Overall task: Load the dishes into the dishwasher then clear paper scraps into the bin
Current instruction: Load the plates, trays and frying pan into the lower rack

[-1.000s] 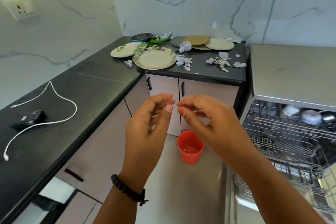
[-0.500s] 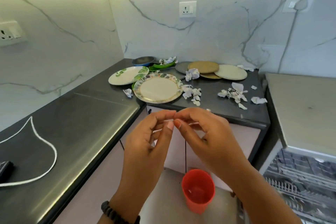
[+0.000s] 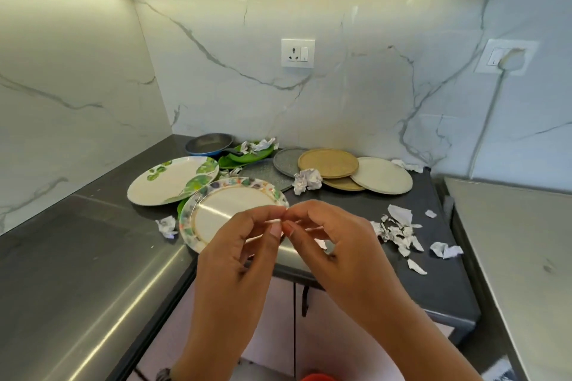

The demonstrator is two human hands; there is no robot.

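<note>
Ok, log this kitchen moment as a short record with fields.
left hand: left hand raised in front of the counter, fingertips meeting the right's
right hand: right hand likewise; whether the grip holds anything cannot be told
nearest dish: floral-rim plate, overhanging the counter's inner corner
other dishes: leaf-print plate, tan plate, cream plate, dark pan
scraps: crumpled paper, torn paper pieces
surface: dark counter
</note>
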